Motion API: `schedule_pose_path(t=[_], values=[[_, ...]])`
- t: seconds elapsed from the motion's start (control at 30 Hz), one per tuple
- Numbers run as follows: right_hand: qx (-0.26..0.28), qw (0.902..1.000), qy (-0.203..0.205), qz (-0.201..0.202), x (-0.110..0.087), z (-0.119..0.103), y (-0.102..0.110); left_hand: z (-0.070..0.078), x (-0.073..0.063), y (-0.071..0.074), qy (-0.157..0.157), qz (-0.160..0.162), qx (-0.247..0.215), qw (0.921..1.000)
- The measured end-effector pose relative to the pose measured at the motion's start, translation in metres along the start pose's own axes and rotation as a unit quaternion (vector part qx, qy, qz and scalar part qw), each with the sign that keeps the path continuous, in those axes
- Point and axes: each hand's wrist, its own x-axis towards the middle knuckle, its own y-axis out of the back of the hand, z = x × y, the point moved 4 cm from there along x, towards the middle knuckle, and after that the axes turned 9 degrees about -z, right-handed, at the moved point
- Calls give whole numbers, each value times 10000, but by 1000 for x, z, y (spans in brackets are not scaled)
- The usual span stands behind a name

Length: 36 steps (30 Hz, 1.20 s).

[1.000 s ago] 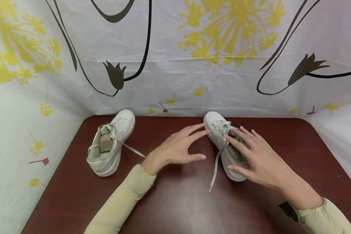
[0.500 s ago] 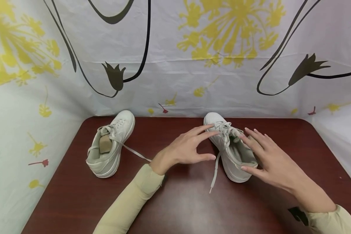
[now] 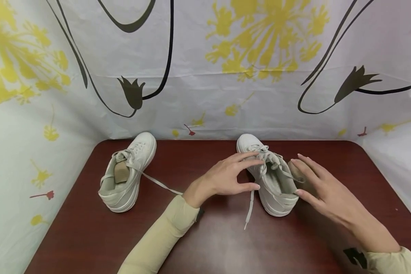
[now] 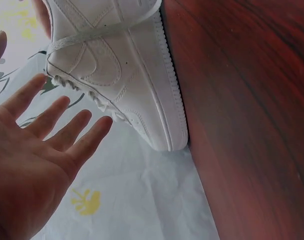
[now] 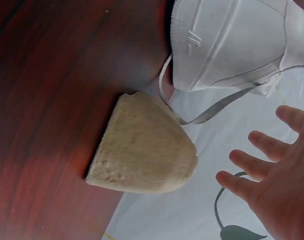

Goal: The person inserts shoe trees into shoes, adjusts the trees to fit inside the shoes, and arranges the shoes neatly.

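Note:
A white lace-up sneaker point(image 3: 274, 203) stands on the table between my two hands, its toe toward the back. Loose laces hang from both its sides. My left hand point(image 3: 227, 175) is beside it with fingers extended, holding nothing; in the left wrist view the palm faces the shoe's side. On the other side, my right hand point(image 3: 332, 194) has its fingers spread and grips nothing. Near those fingers, a tan rounded block point(image 5: 142, 145) sits on the table beside the sneaker; the hand partly hides it in the head view.
A second white sneaker point(image 3: 123, 199) stands at the left with a similar tan piece point(image 3: 121, 172) inside its opening. One of its laces point(image 3: 161, 184) trails toward my left arm. A patterned white cloth point(image 3: 198, 87) hangs behind the dark red table point(image 3: 222, 243).
Both hands have shifted right, the right one off the sneaker's opening. The tan block beside the sneaker has come into sight. Neither sneaker has visibly moved on the table.

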Motion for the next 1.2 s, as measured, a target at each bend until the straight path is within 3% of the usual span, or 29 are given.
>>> schedule_pose_path(t=[0.57, 0.87, 1.2], values=[[234, 9983, -516, -140, -24, 28, -16, 4, 14, -6, -166, 137, -229, 9995], [136, 9950, -978, -156, -28, 38, -25, 2, 22, -8, -208, 490, -401, 9978], [129, 9947, -1008, 146, -38, 58, -34, 4, 26, -13, -64, 1103, -633, 9919]])
